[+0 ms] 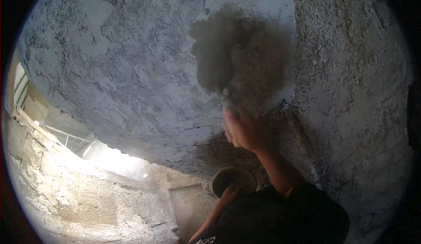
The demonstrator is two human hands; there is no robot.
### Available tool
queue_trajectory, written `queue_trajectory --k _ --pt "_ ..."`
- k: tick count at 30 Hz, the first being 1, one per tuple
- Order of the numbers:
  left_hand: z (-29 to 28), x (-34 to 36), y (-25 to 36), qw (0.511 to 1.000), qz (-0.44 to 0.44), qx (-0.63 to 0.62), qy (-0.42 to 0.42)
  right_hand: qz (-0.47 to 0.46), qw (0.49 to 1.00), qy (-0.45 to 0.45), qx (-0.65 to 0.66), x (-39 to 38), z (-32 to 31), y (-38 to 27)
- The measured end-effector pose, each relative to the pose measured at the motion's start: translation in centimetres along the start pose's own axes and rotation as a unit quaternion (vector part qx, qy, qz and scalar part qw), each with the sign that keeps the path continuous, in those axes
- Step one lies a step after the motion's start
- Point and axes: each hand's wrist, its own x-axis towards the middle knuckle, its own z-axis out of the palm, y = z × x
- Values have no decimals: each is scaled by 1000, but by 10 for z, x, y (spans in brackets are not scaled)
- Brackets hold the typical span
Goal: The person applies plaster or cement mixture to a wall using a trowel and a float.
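My right hand (242,128) is closed around the handle of a trowel (226,93), raised against a rough grey wall (131,64). Motion smears the hand and tool, and the blade blends into a dark grey patch of wet mortar (252,38) on the wall. Lower down, my left hand (230,194) grips the near rim of a round bowl (246,175) close to my body. The bowl's inside is dark, so its contents are hard to make out.
A coarser brown-grey strip of wall (351,68) runs down the right side. At lower left, a brightly lit block wall (83,196) stands beyond the plastered surface's edge, with a pale metal frame (68,136) behind it.
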Motion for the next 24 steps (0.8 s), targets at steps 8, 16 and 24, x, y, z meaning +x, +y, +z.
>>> queue_trajectory --k 8,16,24 --pt "25 9 -3 987 -51 -150 30 18 978 -175 111 -31 1 12" --pt "40 -8 68 988 -113 -75 80 -83 996 -11 -25 16 -20 1" --pt "49 23 -17 988 -13 -138 68 23 975 -218 -30 -18 2 22"
